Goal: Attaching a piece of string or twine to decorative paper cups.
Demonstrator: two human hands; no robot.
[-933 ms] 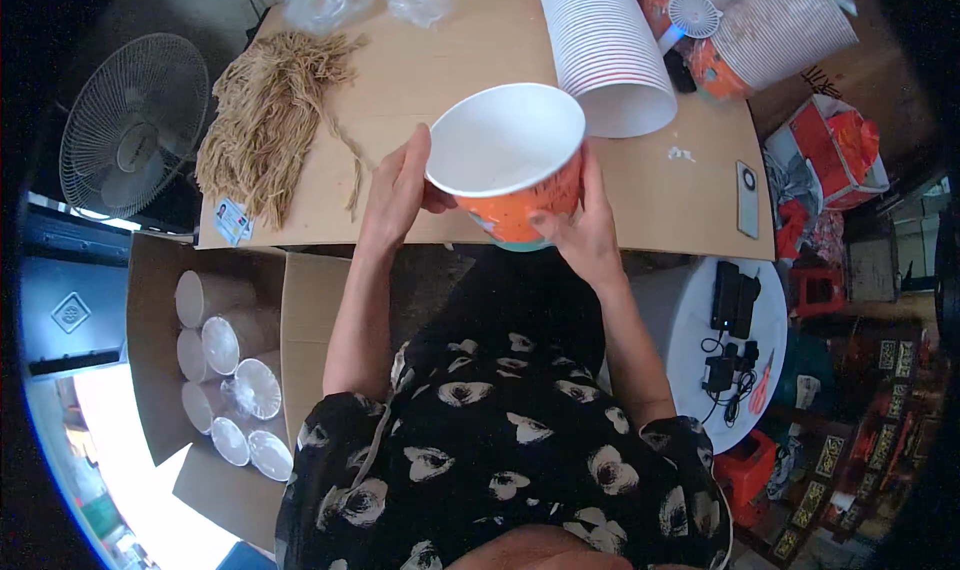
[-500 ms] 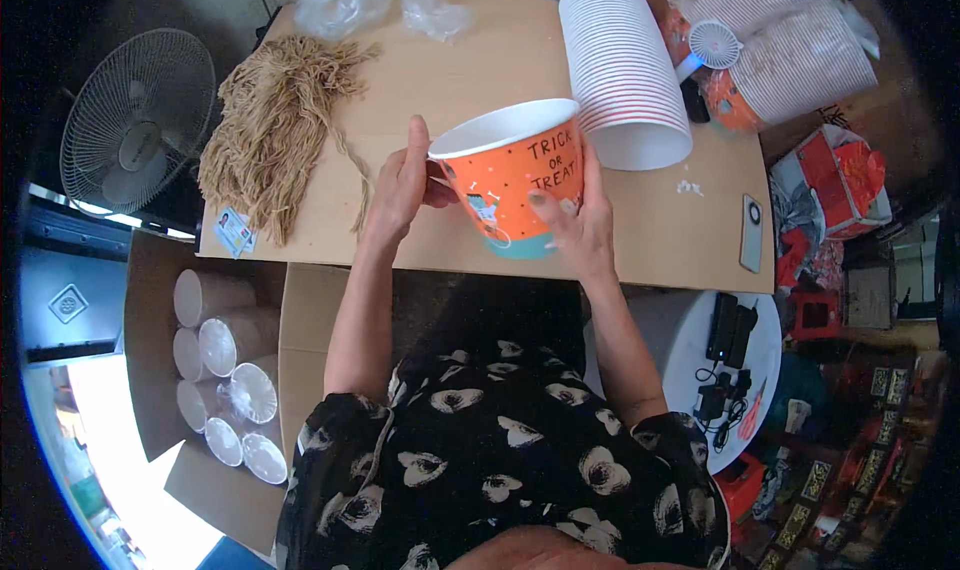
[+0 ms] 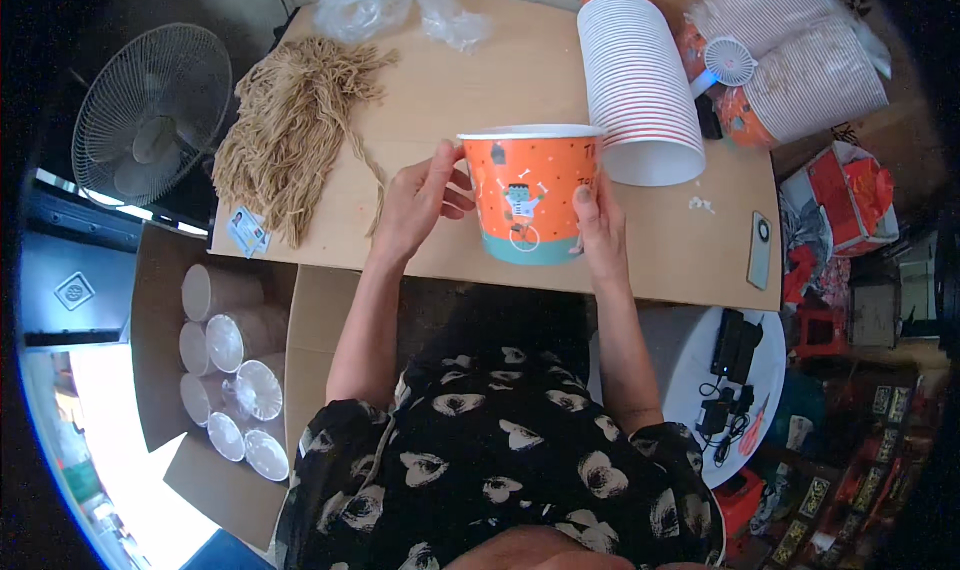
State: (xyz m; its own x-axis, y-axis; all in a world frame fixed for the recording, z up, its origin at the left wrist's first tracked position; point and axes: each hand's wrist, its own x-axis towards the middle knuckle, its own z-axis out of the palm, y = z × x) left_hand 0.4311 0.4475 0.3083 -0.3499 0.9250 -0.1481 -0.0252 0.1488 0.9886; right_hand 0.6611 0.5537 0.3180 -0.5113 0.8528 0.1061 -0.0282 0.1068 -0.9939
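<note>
Where the cup (image 3: 530, 202) curves away, lettering (image 3: 589, 153) breaks off.

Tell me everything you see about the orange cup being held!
The orange cup narrows to a teal base with a white rim. It looks like paper, printed with dots, bones and a cartoon figure above a wheel. Its side faces the camera, opening mostly turned away. Over the near edge of the tabletop, the right hand grips its right side, thumb in front; the left hand is beside it, contact unclear.

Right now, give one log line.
right hand: gripping orange-teal round paper bucket; left hand: at bucket's left side, contact unclear; nested white-rimmed bucket stack: on tan tabletop
</note>
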